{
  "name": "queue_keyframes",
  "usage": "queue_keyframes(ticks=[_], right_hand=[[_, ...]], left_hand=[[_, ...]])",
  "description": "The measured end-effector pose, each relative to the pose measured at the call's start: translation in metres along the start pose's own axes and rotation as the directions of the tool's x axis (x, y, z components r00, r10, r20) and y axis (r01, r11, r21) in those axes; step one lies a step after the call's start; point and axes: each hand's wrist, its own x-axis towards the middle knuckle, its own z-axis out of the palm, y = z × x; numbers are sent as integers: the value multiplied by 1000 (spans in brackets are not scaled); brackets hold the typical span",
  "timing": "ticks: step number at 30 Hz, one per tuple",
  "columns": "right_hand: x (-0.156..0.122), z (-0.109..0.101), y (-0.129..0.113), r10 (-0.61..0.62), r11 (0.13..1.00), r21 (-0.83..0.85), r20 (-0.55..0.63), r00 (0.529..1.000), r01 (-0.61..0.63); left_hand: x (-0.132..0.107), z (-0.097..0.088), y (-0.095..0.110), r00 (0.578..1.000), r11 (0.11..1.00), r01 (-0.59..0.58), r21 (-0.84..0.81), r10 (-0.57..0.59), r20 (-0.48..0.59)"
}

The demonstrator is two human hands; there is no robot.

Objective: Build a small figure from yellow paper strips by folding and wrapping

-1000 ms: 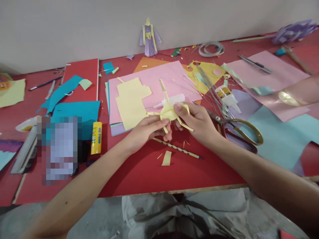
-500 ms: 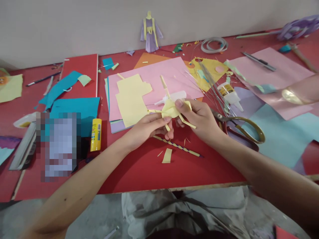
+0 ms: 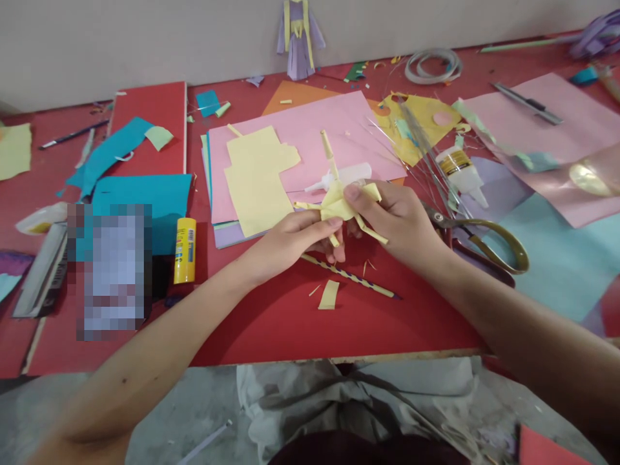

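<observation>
Between both hands, above the red table, is a pale yellow paper figure (image 3: 336, 201) with thin rolled limbs sticking out. My left hand (image 3: 303, 236) pinches its lower left part between thumb and fingers. With the thumb pressed on its body, my right hand (image 3: 394, 210) grips the figure from the other side. Some of the fingertips behind the paper are hidden. Below the hands lies a patterned pencil (image 3: 358, 279), beside a small yellow paper scrap (image 3: 329, 295). Just behind the figure a white fine-tipped bottle (image 3: 349, 174) rests on pink paper (image 3: 320, 135).
Large scissors (image 3: 494, 242) and a glue bottle (image 3: 460, 169) lie to the right. On the left are a yellow glue stick (image 3: 185, 250), teal paper (image 3: 165, 187) and a craft knife box (image 3: 41, 274). A purple paper doll (image 3: 300, 48) leans against the wall.
The view has tilted down slightly, so the things at the back sit higher in the picture. Both hands keep their hold on the yellow paper figure, with little change in grip.
</observation>
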Motion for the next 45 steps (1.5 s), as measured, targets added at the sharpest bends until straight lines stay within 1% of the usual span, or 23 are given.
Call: queue_keyframes(ticks=[5, 11, 15, 22, 27, 30, 36, 40, 45], right_hand=[[-1, 1, 0, -20, 996, -84, 0, 1000, 20], [0, 0, 1, -59, 994, -97, 7, 998, 59], [1, 0, 1, -42, 993, -108, 20, 999, 43], [1, 1, 4, -33, 984, -173, 31, 999, 38], [2, 1, 3, -59, 991, -120, 48, 997, 64], [2, 1, 2, -60, 994, -88, 91, 994, 68], [2, 0, 1, -103, 985, -127, 137, 985, 121], [2, 0, 1, -100, 986, -119, 146, 984, 118], [2, 1, 1, -110, 990, -62, 221, 969, 127]], left_hand=[[0, 0, 1, 1000, 998, -18, 65, 18, 5], [0, -1, 0, 1000, 996, -26, 90, 25, 14], [1, -1, -1, 999, 995, -31, 99, 29, 18], [0, 0, 1, 999, 993, -30, 110, 28, 20], [0, 0, 2, 999, 993, -33, 112, 31, 19], [0, 0, 2, 999, 992, -40, 118, 37, 24], [0, 0, 2, 999, 990, -44, 136, 40, 29], [0, 0, 1, 998, 988, -65, 144, 60, 34], [0, 1, 2, 998, 985, -64, 162, 60, 28]])
